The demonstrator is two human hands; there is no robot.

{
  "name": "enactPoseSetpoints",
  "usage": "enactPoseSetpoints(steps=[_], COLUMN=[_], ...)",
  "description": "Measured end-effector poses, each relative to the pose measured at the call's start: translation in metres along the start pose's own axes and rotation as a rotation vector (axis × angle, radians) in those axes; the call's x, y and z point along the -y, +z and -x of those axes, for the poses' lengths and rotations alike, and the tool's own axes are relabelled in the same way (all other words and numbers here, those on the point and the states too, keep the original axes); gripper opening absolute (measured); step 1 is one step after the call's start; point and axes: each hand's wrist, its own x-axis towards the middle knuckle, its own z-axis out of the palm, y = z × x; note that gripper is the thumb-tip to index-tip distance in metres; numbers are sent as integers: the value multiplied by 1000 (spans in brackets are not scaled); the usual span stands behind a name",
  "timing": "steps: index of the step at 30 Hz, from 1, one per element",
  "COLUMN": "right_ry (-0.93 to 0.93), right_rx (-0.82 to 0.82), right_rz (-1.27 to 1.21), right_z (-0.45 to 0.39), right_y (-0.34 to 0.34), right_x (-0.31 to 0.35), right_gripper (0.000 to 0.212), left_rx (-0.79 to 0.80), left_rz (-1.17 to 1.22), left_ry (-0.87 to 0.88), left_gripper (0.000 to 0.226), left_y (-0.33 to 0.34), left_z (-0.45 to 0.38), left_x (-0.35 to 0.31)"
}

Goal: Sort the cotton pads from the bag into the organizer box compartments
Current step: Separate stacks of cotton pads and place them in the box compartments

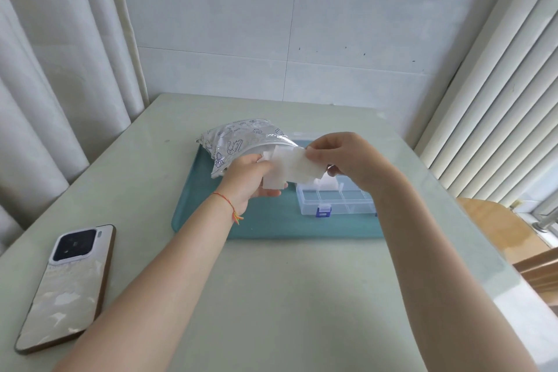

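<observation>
A printed plastic bag (pixel 238 137) of cotton pads lies at the back left of a teal tray (pixel 271 220). My left hand (pixel 247 178) holds a small stack of white pads (pixel 273 181) just in front of the bag's opening. My right hand (pixel 347 157) pinches the upper edge of a white cotton pad (pixel 297 164) and holds it above the tray, overlapping the stack. A clear organizer box (pixel 338 199) with blue latches stands open on the tray's right side, partly hidden by my right hand. White pads show in one of its rear compartments.
A phone (pixel 65 287) lies face down at the table's near left. Curtains hang on the left, a tiled wall stands behind, and a ribbed radiator and a wooden chair (pixel 501 226) are on the right.
</observation>
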Motion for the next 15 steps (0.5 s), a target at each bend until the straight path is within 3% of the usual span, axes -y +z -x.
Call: enactPoseSetpoints(steps=[6, 12, 15], right_ry=[-19, -41, -32], right_rx=[-68, -178, -125], right_rz=[-20, -15, -6], right_z=[-10, -22, -22], right_y=[-3, -1, -6], right_x=[-6, -17, -19], right_gripper=[14, 26, 16], left_rx=[218, 283, 294], left_rz=[4, 79, 51], left_ry=[-40, -25, -3], left_gripper=[29, 21, 26], left_y=[21, 26, 21], left_z=[-5, -15, -21], left_x=[-16, -14, -10])
